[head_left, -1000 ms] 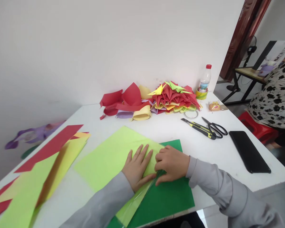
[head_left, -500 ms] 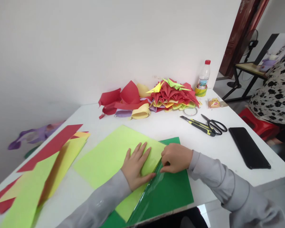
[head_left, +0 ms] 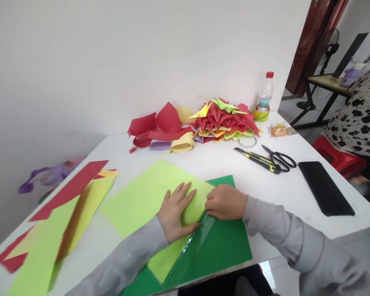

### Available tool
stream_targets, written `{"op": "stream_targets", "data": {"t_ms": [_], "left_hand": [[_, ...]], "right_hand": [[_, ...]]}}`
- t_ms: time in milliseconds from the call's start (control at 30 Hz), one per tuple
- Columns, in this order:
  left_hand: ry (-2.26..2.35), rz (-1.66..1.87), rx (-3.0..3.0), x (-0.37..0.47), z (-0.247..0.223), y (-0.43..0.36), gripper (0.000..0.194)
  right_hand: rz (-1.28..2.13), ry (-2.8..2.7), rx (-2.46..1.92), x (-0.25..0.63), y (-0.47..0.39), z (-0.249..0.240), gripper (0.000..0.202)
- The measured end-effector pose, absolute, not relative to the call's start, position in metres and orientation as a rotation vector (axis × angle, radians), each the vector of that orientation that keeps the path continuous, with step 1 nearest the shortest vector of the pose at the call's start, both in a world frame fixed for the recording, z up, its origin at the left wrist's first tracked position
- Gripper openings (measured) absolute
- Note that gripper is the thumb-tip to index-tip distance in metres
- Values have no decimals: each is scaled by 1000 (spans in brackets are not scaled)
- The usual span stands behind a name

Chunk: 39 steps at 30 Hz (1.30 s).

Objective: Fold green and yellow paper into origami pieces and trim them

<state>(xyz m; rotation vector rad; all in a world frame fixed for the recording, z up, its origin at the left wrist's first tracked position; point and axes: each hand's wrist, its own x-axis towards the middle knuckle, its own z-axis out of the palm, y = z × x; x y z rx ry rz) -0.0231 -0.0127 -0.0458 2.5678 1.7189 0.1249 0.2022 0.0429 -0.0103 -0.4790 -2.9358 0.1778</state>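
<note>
The white table [head_left: 280,197] fills the lower and middle frame, and a light green sheet [head_left: 142,195] lies at its centre, set askew and partly over a dark green sheet [head_left: 228,242] at lower centre. The light green sheet looks like thin coloured paper: light, flexible, easily creased, and likely to slide over the smooth sheet below unless weight rests on it. A glossy clear strip [head_left: 185,250] runs by its lower right edge; it looks slick and may cling or wrinkle. The best hold is a flat palm on the broad face and a light pinch at that edge, clear of the corners, which may bend. Long coloured paper strips [head_left: 45,242] overlap at lower left, equally floppy. The left hand [head_left: 174,213] rests on the light green sheet near lower centre, fingers open and spread, thumb reaching the edge. The right hand [head_left: 226,202], just right of it, has its fingers curled closed at the same edge; whether they pinch paper or clear strip cannot be told. The black phone [head_left: 325,187] lies at right, with the cutter knife [head_left: 259,160] and scissors [head_left: 279,158] to its upper left.
</note>
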Motion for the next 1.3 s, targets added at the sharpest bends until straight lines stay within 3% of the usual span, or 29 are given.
{"op": "stream_targets", "data": {"t_ms": [767, 1300], "left_hand": [[1591, 205, 2480, -40, -38, -6, 72], [1526, 253, 2475, -46, -38, -4, 73]], "right_hand": [[-22, -2842, -422, 197, 38, -19, 23], [-81, -2833, -379, 193, 35, -21, 13]]}}
